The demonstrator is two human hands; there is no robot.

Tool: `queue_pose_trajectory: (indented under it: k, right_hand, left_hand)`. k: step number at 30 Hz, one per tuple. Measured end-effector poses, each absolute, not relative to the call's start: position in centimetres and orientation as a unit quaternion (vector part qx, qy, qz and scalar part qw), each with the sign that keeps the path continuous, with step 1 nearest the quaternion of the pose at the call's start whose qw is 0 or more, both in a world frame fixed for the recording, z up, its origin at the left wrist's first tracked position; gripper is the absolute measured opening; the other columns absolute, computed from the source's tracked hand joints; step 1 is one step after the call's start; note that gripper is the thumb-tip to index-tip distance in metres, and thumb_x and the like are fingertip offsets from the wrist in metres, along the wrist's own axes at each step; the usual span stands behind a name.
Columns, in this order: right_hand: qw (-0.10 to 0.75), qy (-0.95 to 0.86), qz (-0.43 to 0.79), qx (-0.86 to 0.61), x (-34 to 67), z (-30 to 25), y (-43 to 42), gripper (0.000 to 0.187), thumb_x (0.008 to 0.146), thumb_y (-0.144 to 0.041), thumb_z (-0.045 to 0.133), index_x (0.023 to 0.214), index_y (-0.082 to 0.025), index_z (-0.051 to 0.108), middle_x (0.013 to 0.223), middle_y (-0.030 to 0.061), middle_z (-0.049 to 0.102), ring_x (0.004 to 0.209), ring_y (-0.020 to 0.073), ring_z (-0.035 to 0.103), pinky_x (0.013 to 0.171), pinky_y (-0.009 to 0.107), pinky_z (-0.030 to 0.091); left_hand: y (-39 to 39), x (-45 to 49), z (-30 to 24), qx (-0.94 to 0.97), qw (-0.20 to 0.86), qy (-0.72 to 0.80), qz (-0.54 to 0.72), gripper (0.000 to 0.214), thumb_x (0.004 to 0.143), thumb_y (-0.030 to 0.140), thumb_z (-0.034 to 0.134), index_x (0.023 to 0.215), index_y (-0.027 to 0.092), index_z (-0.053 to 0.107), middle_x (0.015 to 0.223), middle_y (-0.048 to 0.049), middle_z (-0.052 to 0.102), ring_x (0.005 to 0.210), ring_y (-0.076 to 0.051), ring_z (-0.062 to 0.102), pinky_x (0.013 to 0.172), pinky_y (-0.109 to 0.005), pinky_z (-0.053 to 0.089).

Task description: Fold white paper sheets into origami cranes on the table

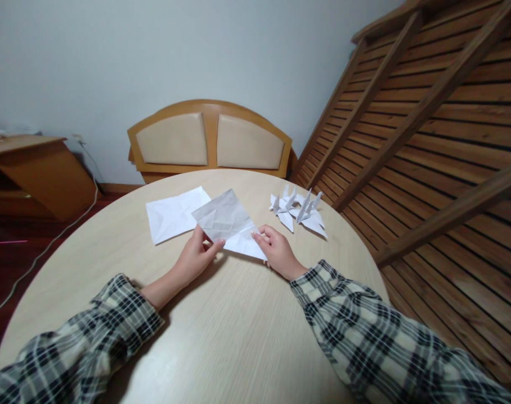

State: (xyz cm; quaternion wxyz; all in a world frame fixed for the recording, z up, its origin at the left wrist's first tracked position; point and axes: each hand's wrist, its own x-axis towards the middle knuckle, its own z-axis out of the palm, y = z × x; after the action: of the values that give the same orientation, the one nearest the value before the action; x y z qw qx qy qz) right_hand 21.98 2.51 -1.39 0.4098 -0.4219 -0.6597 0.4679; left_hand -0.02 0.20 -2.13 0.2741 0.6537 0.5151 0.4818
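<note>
A creased sheet of white paper [228,221] is held up above the table between my two hands. My left hand [199,251] pinches its lower left edge, thumb on top and fingers underneath. At the right corner, my right hand [276,251] grips the sheet with the thumb on the upper face. Behind it to the left lies white paper [175,212], flat on the table and partly covered by the held sheet. Several folded white paper cranes [300,209] stand grouped on the table, beyond my right hand.
The round pale wooden table [222,336] fills the foreground. Past its far edge is a wooden headboard [211,134] with two cream panels. A slatted wooden frame [432,140] leans at right. A desk [45,174] and a white cable [49,244] are at left.
</note>
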Motion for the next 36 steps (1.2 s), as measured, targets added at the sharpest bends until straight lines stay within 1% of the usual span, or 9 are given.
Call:
queue_pose_trajectory:
  k: [3,6,9,12,18,23,30,33,36]
  right_hand:
    - [0.415,-0.658,0.462,-0.426,22.1,-1.6,2.7,0.027,0.091,-0.05,0.052,0.089,-0.022,0.053,0.053,-0.006,0.052,0.033,0.009,0.045,0.026,0.018,0.03]
    - [0.419,-0.655,0.461,-0.427,22.1,-1.8,2.8,0.028,0.091,-0.05,0.051,0.091,-0.022,0.053,0.051,-0.0063,0.05,0.032,0.0096,0.044,0.026,0.019,0.03]
    - [0.424,-0.653,0.462,-0.424,22.2,-1.9,2.9,0.029,0.091,-0.051,0.051,0.091,-0.022,0.054,0.052,-0.0058,0.051,0.033,0.0094,0.044,0.026,0.019,0.03]
    - [0.423,-0.647,0.473,-0.423,22.1,-2.0,2.9,0.03,0.091,-0.052,0.05,0.092,-0.022,0.054,0.052,-0.0057,0.051,0.032,0.0092,0.044,0.026,0.019,0.028]
    - [0.409,-0.635,0.516,-0.404,21.7,-1.4,2.3,0.027,0.091,-0.049,0.051,0.093,-0.022,0.053,0.052,-0.0061,0.051,0.033,0.009,0.045,0.027,0.019,0.033]
    - [0.382,-0.62,0.573,-0.376,21.4,-0.8,1.7,0.027,0.09,-0.048,0.051,0.096,-0.022,0.05,0.054,-0.006,0.054,0.036,0.0097,0.048,0.03,0.019,0.036]
    - [0.424,-0.599,0.584,-0.346,20.5,-1.1,1.0,0.039,0.088,-0.06,0.05,0.097,-0.021,0.051,0.062,-0.0039,0.055,0.043,0.0103,0.052,0.036,0.021,0.042]
    - [0.45,-0.613,0.552,-0.344,20.4,-1.3,0.5,0.047,0.091,-0.065,0.039,0.105,-0.021,0.052,0.069,-0.0001,0.058,0.053,0.0136,0.058,0.045,0.025,0.049]
    - [0.491,-0.666,0.455,-0.329,20.6,-1.5,0.7,0.044,0.096,-0.058,0.036,0.115,-0.023,0.054,0.078,0.0022,0.061,0.068,0.0151,0.062,0.064,0.03,0.054]
  left_hand:
    - [0.5,-0.2,-2.2,0.654,0.19,0.495,0.539,0.075,0.082,0.035,0.067,0.145,0.024,0.027,0.136,-0.016,0.047,0.111,-0.026,0.055,0.08,-0.04,0.056]
    - [0.5,-0.5,-1.9,0.68,0.06,0.487,0.545,0.088,0.084,0.036,0.067,0.152,0.03,0.012,0.153,-0.017,0.028,0.133,-0.033,0.039,0.104,-0.057,0.041]
    - [0.1,-0.4,-1.4,0.728,-0.03,0.489,0.479,0.082,0.085,0.04,0.067,0.152,0.031,0.02,0.156,-0.0154,0.023,0.142,-0.037,0.026,0.112,-0.062,0.025]
    - [-0.4,0.3,-1.4,0.778,-0.068,0.473,0.408,0.085,0.081,0.044,0.071,0.15,0.032,0.024,0.159,-0.0129,0.02,0.143,-0.037,0.024,0.113,-0.06,0.026]
    - [-0.5,1.2,-2.0,0.837,-0.155,0.434,0.294,0.07,0.087,0.022,0.061,0.149,0.03,0.03,0.159,-0.0091,0.026,0.147,-0.034,0.016,0.118,-0.057,0.014]
    - [-0.2,1.0,-1.9,0.845,-0.131,0.441,0.273,0.063,0.091,0.013,0.05,0.149,0.031,0.033,0.159,-0.0043,0.029,0.148,-0.03,0.017,0.119,-0.056,0.014]
    - [0.5,1.7,-1.8,0.832,0.002,0.421,0.362,0.064,0.086,0.005,0.041,0.147,0.024,0.037,0.152,-0.0092,0.041,0.142,-0.026,0.033,0.116,-0.051,0.027]
    - [1.0,2.3,-2.1,0.791,0.094,0.402,0.452,0.06,0.088,0.008,0.035,0.145,0.024,0.04,0.147,-0.0092,0.049,0.135,-0.022,0.044,0.114,-0.049,0.032]
    - [1.4,2.5,-2.2,0.736,0.184,0.406,0.51,0.056,0.087,0.013,0.036,0.141,0.021,0.046,0.145,-0.0087,0.051,0.135,-0.021,0.044,0.116,-0.047,0.028]
